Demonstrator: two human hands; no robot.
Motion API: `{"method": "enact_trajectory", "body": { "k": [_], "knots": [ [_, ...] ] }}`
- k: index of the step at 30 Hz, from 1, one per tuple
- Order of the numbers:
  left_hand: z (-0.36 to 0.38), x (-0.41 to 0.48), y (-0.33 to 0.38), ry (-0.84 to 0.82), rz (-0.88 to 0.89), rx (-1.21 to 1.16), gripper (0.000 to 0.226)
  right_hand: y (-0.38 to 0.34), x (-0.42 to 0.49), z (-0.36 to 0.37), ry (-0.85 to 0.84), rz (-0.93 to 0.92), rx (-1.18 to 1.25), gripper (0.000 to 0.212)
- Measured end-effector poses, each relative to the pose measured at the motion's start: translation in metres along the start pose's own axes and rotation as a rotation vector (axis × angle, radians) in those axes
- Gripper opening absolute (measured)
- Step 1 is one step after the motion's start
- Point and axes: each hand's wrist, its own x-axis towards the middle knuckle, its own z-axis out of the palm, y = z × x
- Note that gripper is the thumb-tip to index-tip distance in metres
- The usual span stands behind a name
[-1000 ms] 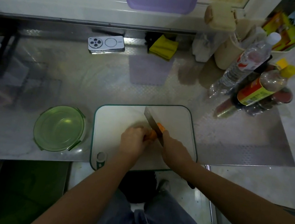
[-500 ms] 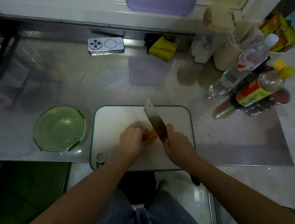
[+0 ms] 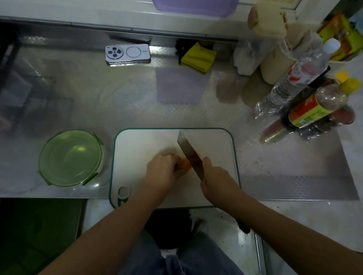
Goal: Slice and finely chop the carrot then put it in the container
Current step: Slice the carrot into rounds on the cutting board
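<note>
From the head camera, a white rectangular cutting board point(image 3: 218, 147) with rounded corners and a thin green rim lies on the shiny, dimpled metal tabletop point(image 3: 87, 101). The stubby orange carrot point(image 3: 185, 164) lies on the board near its middle. The left hand point(image 3: 161, 172) curls over the carrot's left end, its grip closed on it. The right hand point(image 3: 218, 184) has its grip wrapped round the handle of a cleaver point(image 3: 188, 151), whose flat, rectangular steel blade tilts against the carrot's right end. Just left of the board stands the round, translucent green container point(image 3: 70, 158) with clip tabs at its rim. Further back lie a glossy silver phone point(image 3: 128, 54) and a folded yellow cloth point(image 3: 197, 57).
</note>
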Motion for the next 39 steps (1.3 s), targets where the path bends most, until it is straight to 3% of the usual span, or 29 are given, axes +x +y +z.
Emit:
{"method": "enact_trajectory", "body": {
  "k": [12,19,22,34,39],
  "knots": [
    [-0.001,-0.001,0.003,-0.01,0.014,0.05,0.018,-0.006,0.018,0.024,0.063,-0.005,0.08,0.061],
    [-0.001,-0.003,0.001,-0.013,-0.02,0.013,0.02,0.0,0.019,0.006,0.167,-0.013,0.133,0.026],
    [-0.002,-0.004,0.001,-0.006,-0.024,-0.026,0.024,-0.001,0.013,-0.008,0.161,-0.025,0.105,0.023],
    [-0.002,-0.004,0.001,-0.003,-0.026,-0.033,0.024,0.0,-0.007,-0.008,-0.001,-0.032,-0.043,0.033],
    [-0.003,-0.002,0.003,-0.018,-0.07,-0.027,0.024,-0.007,-0.001,-0.001,-0.028,0.028,-0.051,0.053]
  ]
}}
